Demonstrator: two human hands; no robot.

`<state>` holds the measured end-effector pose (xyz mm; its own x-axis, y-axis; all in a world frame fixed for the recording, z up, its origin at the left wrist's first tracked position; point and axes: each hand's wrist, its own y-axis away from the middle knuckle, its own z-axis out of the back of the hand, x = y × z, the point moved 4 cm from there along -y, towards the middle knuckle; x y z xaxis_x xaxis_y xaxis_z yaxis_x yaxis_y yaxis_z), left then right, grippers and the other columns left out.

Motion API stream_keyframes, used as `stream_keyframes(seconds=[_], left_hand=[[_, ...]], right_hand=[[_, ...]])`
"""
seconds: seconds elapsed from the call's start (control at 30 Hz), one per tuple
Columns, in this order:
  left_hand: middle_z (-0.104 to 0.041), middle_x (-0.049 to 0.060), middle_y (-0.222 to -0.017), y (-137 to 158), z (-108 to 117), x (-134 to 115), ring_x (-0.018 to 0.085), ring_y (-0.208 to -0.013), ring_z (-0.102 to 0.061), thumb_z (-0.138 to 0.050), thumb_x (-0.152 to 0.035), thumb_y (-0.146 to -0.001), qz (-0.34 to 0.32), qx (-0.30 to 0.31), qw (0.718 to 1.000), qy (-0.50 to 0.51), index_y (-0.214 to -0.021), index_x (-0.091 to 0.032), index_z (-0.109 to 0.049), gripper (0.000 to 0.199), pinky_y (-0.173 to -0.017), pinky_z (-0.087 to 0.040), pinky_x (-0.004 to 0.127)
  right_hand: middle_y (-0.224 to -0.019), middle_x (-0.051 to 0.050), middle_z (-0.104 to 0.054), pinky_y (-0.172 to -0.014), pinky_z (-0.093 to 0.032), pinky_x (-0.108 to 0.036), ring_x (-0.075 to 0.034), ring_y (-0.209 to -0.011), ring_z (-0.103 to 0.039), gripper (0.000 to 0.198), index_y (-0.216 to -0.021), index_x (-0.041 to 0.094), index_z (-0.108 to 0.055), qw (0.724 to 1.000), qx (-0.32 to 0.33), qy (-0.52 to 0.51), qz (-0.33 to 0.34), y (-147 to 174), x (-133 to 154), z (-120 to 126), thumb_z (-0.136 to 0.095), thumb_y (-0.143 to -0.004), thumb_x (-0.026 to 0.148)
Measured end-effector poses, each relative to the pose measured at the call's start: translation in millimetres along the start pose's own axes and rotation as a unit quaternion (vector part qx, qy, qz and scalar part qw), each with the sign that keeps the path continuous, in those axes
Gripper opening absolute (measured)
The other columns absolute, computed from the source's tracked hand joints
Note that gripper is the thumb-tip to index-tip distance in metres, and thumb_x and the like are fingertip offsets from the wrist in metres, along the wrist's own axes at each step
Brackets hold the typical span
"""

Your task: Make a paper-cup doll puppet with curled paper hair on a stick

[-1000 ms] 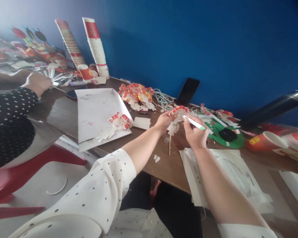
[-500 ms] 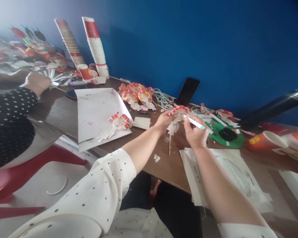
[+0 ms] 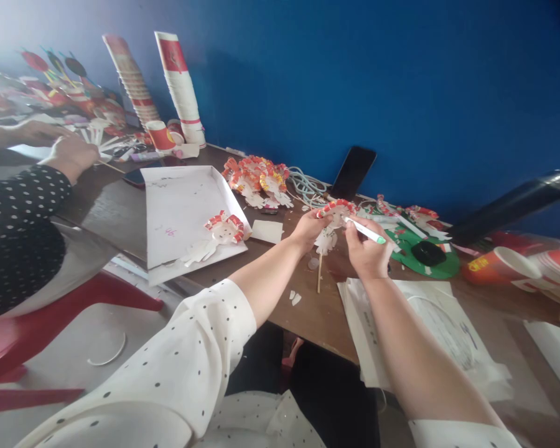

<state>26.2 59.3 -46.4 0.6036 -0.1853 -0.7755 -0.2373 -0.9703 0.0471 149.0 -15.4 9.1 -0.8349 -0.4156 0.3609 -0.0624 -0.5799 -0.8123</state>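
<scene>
Pinched in my left hand [image 3: 312, 229] is a paper doll [image 3: 336, 214] with a red-and-white curled rim, a pale round face and cut white strips below. A thin wooden stick [image 3: 320, 274] hangs down under it. My right hand [image 3: 368, 249] grips a white marker pen [image 3: 364, 231] with a green end, its tip at the doll's face. Fingers hide part of the face, so the marks on it cannot be made out. Another doll with a drawn face [image 3: 224, 231] lies in a white box lid [image 3: 186, 205] to the left.
A heap of similar paper dolls [image 3: 256, 177] sits behind my hands. A dark phone [image 3: 353, 173] leans on the blue wall. Stacked paper cups [image 3: 180, 93] stand back left. White papers [image 3: 429, 330] and a green disc [image 3: 413, 252] lie right. A co-worker's hands [image 3: 72, 152] work far left.
My hands, the doll and the marker hardly move. At the far left, the co-worker's farther hand has shifted to the right, nearer the other hand.
</scene>
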Motion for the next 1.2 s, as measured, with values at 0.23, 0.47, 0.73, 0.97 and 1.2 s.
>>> stream_keyframes(seconds=[0.23, 0.47, 0.73, 0.97, 1.2], left_hand=[[-0.069, 0.004, -0.077, 2.5, 2.0, -1.3, 0.015, -0.068, -0.065, -0.072, -0.017, -0.076, 0.006, -0.018, 0.999, -0.036, -0.088, -0.014, -0.066, 0.014, -0.076, -0.049, 0.031], [-0.069, 0.003, -0.075, 3.9, 0.4, -1.6, 0.013, -0.066, -0.065, -0.075, -0.02, -0.074, 0.011, -0.01, 0.999, -0.029, -0.088, -0.014, -0.065, 0.018, -0.075, -0.049, 0.029], [-0.069, 0.003, -0.075, 3.8, -1.1, -2.4, 0.013, -0.067, -0.065, -0.071, -0.015, -0.075, 0.003, -0.006, 1.0, -0.029, -0.088, -0.014, -0.066, 0.014, -0.075, -0.049, 0.028], [-0.069, 0.004, -0.077, 4.6, -2.1, -3.8, 0.013, -0.066, -0.064, -0.07, -0.014, -0.076, 0.009, -0.009, 1.0, -0.024, -0.088, -0.014, -0.067, 0.011, -0.076, -0.048, 0.029], [-0.068, 0.003, -0.074, 6.7, -3.7, -5.6, 0.013, -0.065, -0.063, -0.071, -0.014, -0.075, 0.01, 0.0, 1.0, -0.012, -0.086, -0.014, -0.067, 0.012, -0.075, -0.046, 0.028]], right_hand=[[-0.092, -0.011, -0.075, -0.083, -0.058, -0.039, -0.024, -0.089, -0.072, 0.026, -0.097, 0.017, -0.071, 1.0, -0.003, -0.019, -0.021, 1.7, -5.1, -1.4, -0.056, -0.09, 0.037], [-0.092, -0.011, -0.075, -0.083, -0.058, -0.039, -0.024, -0.089, -0.072, 0.026, -0.098, 0.017, -0.072, 0.999, -0.007, -0.024, -0.022, 2.6, -6.6, -1.7, -0.058, -0.09, 0.037], [-0.092, -0.011, -0.075, -0.081, -0.058, -0.038, -0.024, -0.089, -0.072, 0.027, -0.097, 0.017, -0.072, 1.0, 0.0, -0.01, -0.018, 1.8, -5.6, -2.0, -0.056, -0.09, 0.037], [-0.091, -0.011, -0.076, -0.081, -0.058, -0.038, -0.024, -0.088, -0.073, 0.024, -0.096, 0.017, -0.071, 1.0, -0.004, -0.006, -0.003, 0.7, -2.6, -0.7, -0.057, -0.09, 0.035], [-0.092, -0.011, -0.076, -0.081, -0.059, -0.038, -0.024, -0.088, -0.073, 0.024, -0.096, 0.017, -0.071, 1.0, -0.005, -0.004, -0.005, 0.5, -1.8, -0.2, -0.057, -0.09, 0.035]])
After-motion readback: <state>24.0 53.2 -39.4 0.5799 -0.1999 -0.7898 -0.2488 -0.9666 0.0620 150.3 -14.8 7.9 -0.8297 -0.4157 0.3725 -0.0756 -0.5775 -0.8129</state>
